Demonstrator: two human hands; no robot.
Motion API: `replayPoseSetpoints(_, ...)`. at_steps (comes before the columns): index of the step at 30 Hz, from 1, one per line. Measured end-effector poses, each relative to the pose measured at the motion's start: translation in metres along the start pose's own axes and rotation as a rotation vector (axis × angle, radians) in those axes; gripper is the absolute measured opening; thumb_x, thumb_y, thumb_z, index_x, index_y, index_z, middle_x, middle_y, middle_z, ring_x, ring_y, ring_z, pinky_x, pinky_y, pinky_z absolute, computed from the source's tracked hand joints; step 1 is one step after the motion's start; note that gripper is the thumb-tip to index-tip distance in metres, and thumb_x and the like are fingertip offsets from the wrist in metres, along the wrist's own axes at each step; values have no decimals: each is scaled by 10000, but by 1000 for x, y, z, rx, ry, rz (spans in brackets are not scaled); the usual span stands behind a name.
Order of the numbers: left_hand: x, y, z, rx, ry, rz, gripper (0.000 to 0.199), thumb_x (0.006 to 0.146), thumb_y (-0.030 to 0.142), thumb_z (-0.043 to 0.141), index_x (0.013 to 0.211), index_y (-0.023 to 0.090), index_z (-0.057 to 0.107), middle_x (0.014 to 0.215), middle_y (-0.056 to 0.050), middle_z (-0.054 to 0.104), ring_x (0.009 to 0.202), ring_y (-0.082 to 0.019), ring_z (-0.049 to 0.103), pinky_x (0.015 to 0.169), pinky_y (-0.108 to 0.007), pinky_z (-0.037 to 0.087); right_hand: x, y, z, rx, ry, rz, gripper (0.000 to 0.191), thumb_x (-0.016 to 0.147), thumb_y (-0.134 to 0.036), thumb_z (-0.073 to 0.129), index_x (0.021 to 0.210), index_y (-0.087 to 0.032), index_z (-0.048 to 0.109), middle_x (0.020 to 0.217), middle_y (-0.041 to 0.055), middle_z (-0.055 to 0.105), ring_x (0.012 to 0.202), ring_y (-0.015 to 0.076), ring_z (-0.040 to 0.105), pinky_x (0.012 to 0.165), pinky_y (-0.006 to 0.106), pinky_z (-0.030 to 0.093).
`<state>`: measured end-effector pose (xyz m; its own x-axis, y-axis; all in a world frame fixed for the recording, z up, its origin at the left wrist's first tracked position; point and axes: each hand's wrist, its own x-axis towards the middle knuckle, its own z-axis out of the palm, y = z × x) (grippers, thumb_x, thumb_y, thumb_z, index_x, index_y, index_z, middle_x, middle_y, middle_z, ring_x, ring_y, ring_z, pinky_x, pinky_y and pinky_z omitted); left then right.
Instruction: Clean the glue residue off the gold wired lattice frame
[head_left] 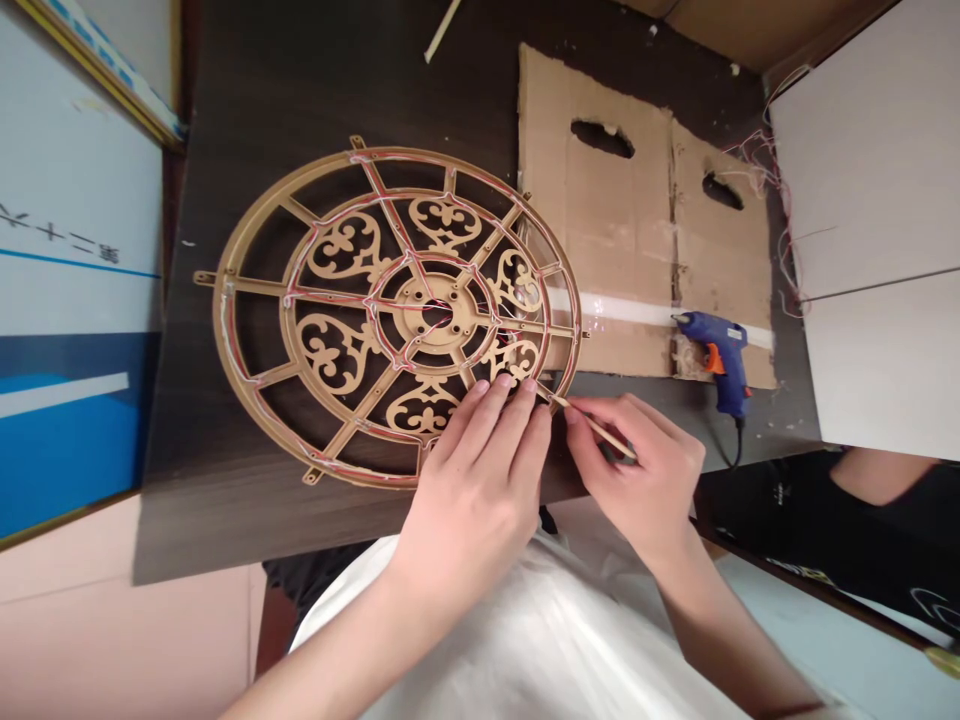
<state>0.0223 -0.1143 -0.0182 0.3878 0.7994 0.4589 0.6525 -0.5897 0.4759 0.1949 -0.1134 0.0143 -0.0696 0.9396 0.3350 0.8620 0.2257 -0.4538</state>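
A round gold openwork frame (294, 371) lies on the dark table, with red and white wires running along its rings and spokes. My left hand (480, 480) rests flat over its lower right part, fingers stretched out side by side, covering some of the scrollwork and rim. Between the thumb and fingers of my right hand (637, 450) is a thin wooden stick (611, 437). The stick's tip touches or nearly touches the frame's rim, just right of my left fingertips.
A blue glue gun (712, 355) with an orange trigger lies at the right, its nozzle over a cardboard sheet (600, 220) with two holes. Loose wires (784, 220) hang at the right edge. Another stick (441, 32) lies at the back of the dark table (247, 530). A person's arm (881, 472) shows at the right.
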Motion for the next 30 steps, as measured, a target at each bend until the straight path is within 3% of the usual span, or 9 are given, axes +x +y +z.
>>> replayPoseSetpoints(8,0,-2,-1,-6,-14,10,362,918,46,635,1269,34,722,1406,-155,704,1328,-316,638,1209,-474,482,4,-3,1,-3,-41,-1,154,953,-81,663,880,-208,710,685,-36,674,557,92,619,533,203,507)
replayPoseSetpoints(17,-1,-1,-1,-16,-5,11,353,936,55,614,1273,33,717,1395,-152,710,1326,-324,630,1206,-483,481,-7,2,10,-38,91,-59,162,945,-77,686,918,-234,717,695,-22,705,532,103,612,513,232,504)
replayPoseSetpoints(30,0,-2,-4,-3,-63,18,362,959,73,591,1303,33,696,1476,-135,664,1367,-325,584,1231,-480,421,-6,1,11,-50,109,-62,178,934,-68,695,923,-245,705,691,-30,700,530,107,594,507,243,487)
